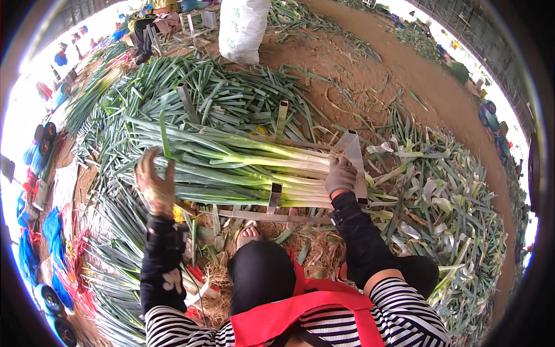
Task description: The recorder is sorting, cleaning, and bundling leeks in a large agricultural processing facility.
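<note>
A thick bundle of long green onions (248, 159) lies across a low metal rack (274, 196), white ends to the right and green leaves to the left. My right hand (341, 174), in a grey glove, is closed over the white ends beside an upright metal end plate (354, 153). Over the leaves at the left, my gloved left hand (155, 180) has its fingers apart and nothing in them. A single leaf (164, 136) stands up just beyond those fingers. Upright metal posts (281, 121) rise along the bundle's far side.
More green onions (196, 87) are heaped behind and left of the rack. Trimmed leaves and peelings (439, 214) cover the ground at right. A white sack (244, 32) stands at the back, near a seated person (156, 23). Blue and red plastic ties (58, 243) lie far left.
</note>
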Available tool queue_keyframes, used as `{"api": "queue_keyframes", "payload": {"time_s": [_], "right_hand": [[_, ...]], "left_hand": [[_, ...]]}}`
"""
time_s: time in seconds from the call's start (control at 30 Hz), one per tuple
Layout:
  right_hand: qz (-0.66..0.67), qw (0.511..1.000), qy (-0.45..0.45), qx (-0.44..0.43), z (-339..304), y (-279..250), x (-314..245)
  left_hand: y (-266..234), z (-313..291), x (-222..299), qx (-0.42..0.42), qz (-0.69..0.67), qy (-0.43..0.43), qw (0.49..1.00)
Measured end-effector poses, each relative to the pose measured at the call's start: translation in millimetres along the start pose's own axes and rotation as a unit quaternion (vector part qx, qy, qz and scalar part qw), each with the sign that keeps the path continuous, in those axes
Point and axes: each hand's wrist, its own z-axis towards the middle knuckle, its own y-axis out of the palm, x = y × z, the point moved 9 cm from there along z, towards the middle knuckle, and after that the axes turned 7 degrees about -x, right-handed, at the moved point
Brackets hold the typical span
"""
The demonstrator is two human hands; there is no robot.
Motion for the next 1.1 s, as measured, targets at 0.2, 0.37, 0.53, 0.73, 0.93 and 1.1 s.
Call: {"api": "queue_keyframes", "payload": {"time_s": [0.2, 0.37, 0.53, 0.73, 0.93, 1.1], "right_hand": [[0.060, 0.995, -0.061, 0.048, -3, 39, -8], [0.166, 0.976, -0.129, 0.053, -10, 25, -46], [0.202, 0.973, -0.115, 0.000, 30, 39, -63], [0.134, 0.977, -0.120, -0.115, 65, 56, -79], [0.232, 0.936, -0.202, 0.172, 37, -29, -73], [0.208, 0.914, -0.224, 0.267, -29, -99, -71]], "left_hand": [[50, -58, 97, -0.084, -0.040, 0.107, 0.990], [101, -104, 115, -0.156, -0.094, 0.155, 0.971], [128, -112, 144, -0.183, -0.097, 0.219, 0.953], [148, -101, 160, -0.247, -0.197, 0.169, 0.934], [194, -105, 121, -0.362, -0.462, -0.158, 0.794], [234, -86, 144, -0.305, -0.749, -0.342, 0.479]]}}
